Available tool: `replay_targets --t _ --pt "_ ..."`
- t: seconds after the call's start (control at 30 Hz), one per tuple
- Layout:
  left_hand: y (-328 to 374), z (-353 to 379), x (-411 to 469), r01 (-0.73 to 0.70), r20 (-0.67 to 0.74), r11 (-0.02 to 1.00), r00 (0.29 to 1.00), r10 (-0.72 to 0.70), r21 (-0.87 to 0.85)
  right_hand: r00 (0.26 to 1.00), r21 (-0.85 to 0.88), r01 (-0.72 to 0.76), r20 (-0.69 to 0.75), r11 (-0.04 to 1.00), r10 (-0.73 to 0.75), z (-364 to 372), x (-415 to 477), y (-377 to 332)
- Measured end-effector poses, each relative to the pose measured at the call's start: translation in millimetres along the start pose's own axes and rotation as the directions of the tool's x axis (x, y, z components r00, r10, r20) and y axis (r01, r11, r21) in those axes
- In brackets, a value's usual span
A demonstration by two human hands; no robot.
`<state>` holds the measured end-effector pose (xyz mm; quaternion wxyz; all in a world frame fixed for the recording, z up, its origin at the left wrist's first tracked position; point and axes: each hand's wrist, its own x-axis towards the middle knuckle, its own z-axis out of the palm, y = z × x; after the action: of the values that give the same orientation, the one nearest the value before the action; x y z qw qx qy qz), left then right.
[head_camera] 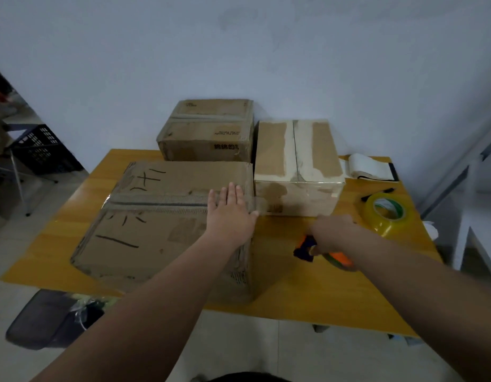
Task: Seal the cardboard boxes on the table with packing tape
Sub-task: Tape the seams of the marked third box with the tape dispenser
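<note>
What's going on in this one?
A person is taping the large box nearest them. The left hand lies flat on its top, over the centre seam near the right edge. The right hand grips an orange tape dispenser just off the box's right side, above the table. A back box and a taller box stand behind, and a spare tape roll lies to the right.

A single wide-angle view is taken from a camera worn on the head, directed forward and down. The table (pixel 294 293) is seen close from above, with the wall (pixel 239 51) behind and the floor (pixel 239 343) below. Lines are bowed near the edges, and the lower right appears smeared, perhaps by motion.
</note>
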<state>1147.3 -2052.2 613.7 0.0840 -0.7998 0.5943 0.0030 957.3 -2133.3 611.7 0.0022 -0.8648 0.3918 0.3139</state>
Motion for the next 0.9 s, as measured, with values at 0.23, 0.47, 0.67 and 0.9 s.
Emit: replay_targets --t 0.23,0.47,0.67,0.9 --pt "-0.4 1.6 -0.1 -0.006 -0.020 1.000 1.000 0.006 -0.012 0.999 0.956 0.039 -0.026 0.292 -0.047 41.2 5.4 21.9" --pt "-0.9 2.0 -6.2 -0.015 -0.072 0.999 0.997 0.012 -0.033 0.999 0.963 0.017 -0.029 -0.270 -0.042 71.6 15.3 12.2" --pt "-1.1 6.1 -6.3 0.010 -0.099 0.998 0.995 -0.017 -0.070 0.978 0.985 -0.152 0.162 -0.085 0.129 98.5 42.0 -15.9" --pt "-1.5 9.7 -7.3 0.008 -0.141 0.996 0.990 -0.021 -0.093 0.943 0.928 -0.226 0.132 0.296 0.306 105.9 64.1 -42.3"
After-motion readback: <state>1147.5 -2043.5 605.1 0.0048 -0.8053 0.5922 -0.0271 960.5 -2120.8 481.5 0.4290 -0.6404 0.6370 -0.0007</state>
